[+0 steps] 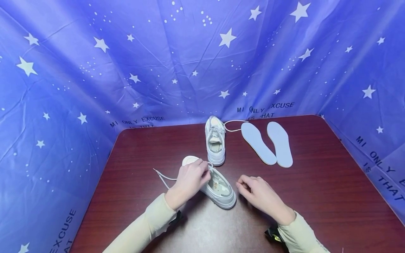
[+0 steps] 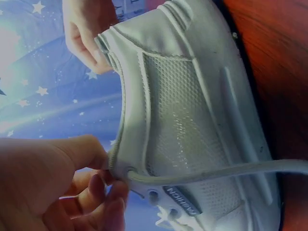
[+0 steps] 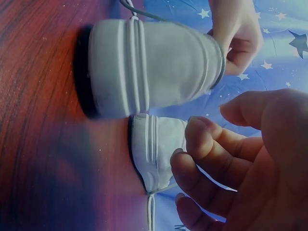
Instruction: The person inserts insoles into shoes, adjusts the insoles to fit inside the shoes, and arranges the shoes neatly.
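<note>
The left hand (image 1: pixel 190 178) grasped the near shoe (image 1: pixel 219 194), thumb and fingertips pinching its upper edge by the topmost eyelet; whether the tongue was caught too could not be told. That seemed a thin hold: a sideways tug could have slipped it, or swivelled the shoe, since nothing steadied the heel, which pointed toward 4 o'clock. The right hand (image 1: pixel 262 194) was released, fingers loosely bent around nothing, just beside the heel at its 3 o'clock. Coming in carelessly, it might have knocked the heel and swung the toe, at 10 o'clock, round.

Toward 9 o'clock from the left hand, a trailing lace (image 1: pixel 166 177) lay over the table (image 1: pixel 332 182); so loose a length could have snagged on the sleeve (image 1: pixel 159 212) or slid under the sole. At 12 o'clock from the near shoe stood the far shoe (image 1: pixel 215 140), close enough for a swivel to bump it; contact between the two was unclear.

From there a second lace (image 1: pixel 233 130) ran toward 3 o'clock, seemingly reaching the first insole (image 1: pixel 257 144). Lifting the far shoe might have dragged that insole askew, disturbing the second insole (image 1: pixel 281 144) just beside it.
</note>
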{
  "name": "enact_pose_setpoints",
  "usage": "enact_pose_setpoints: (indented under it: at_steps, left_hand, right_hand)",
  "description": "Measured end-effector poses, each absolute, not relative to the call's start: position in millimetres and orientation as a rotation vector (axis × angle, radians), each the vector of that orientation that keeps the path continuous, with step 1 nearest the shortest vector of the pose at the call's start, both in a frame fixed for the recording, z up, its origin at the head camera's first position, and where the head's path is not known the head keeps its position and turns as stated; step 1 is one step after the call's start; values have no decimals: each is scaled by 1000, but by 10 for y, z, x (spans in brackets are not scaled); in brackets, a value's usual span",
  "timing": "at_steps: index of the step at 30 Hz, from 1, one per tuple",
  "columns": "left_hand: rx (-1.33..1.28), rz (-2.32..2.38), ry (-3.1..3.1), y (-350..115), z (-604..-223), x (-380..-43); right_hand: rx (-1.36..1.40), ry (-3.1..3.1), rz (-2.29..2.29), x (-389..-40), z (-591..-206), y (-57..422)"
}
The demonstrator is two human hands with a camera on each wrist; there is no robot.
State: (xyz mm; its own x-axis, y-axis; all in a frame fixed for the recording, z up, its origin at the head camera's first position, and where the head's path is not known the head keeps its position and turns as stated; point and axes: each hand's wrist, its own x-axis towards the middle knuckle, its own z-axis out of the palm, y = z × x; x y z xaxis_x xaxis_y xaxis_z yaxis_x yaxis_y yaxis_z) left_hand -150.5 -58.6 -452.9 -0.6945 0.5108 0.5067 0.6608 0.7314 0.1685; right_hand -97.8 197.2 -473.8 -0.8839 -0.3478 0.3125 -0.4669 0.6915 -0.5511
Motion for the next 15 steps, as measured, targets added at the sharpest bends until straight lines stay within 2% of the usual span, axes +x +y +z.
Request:
enact_pose_setpoints:
  at_steps: [15]
  left_hand:
    - [-815, -493, -2557, -538, -4595, -1543]
  right_hand:
    - [595, -2740, 932, -997, -4690, 2037]
